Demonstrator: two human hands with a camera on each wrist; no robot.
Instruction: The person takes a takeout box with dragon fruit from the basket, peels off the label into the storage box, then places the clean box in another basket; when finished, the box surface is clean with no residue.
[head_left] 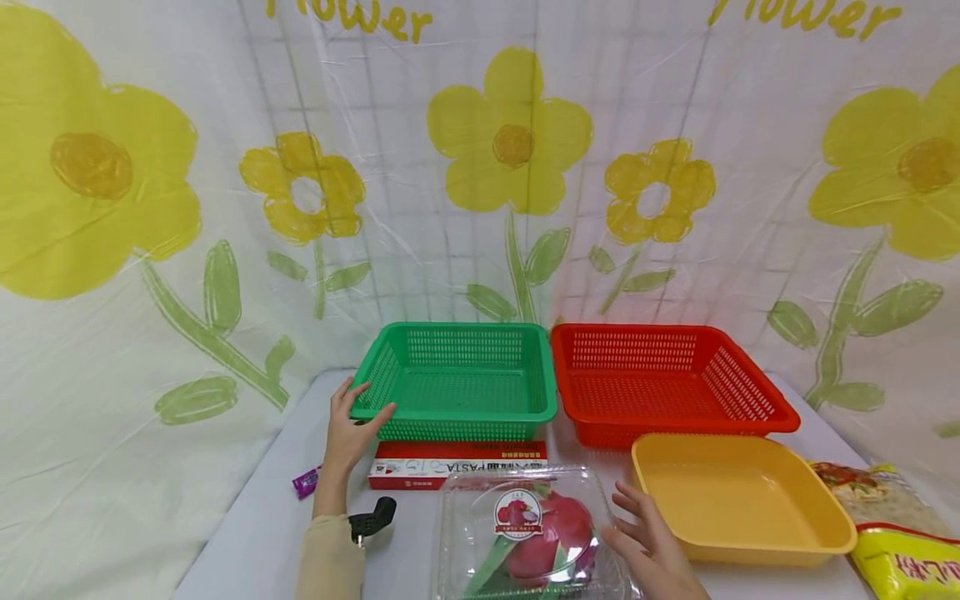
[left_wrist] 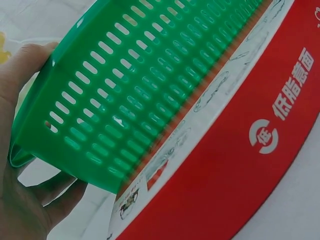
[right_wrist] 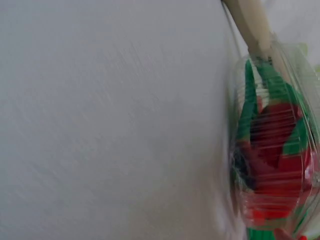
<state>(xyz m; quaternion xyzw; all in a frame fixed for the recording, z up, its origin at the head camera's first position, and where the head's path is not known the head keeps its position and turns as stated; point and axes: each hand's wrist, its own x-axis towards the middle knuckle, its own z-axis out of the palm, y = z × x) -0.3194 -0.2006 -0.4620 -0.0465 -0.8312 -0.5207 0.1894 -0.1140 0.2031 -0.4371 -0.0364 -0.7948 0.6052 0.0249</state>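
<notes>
My left hand (head_left: 354, 433) grips the green basket (head_left: 465, 427) at its near left corner. In the left wrist view its thumb lies at the basket's rim, with other fingers lower down by the base. My right hand (head_left: 651, 546) is at the right side of a clear plastic clamshell box (head_left: 461, 533), its fingers loosely spread and overlapping the edge. Inside the box show a red dragon fruit (head_left: 551, 533) and green leaf-like pieces; a round label (head_left: 518, 515) is on the lid. A red and white pasta box (head_left: 408, 472) lies between basket and clamshell.
Beside the green basket stands a red basket (head_left: 600, 435), with a yellow tray (head_left: 742, 546) in front of it. Food packets, one a yellow bag (head_left: 911, 567), lie at the right edge. A small purple packet (head_left: 306, 482) lies left of my left forearm.
</notes>
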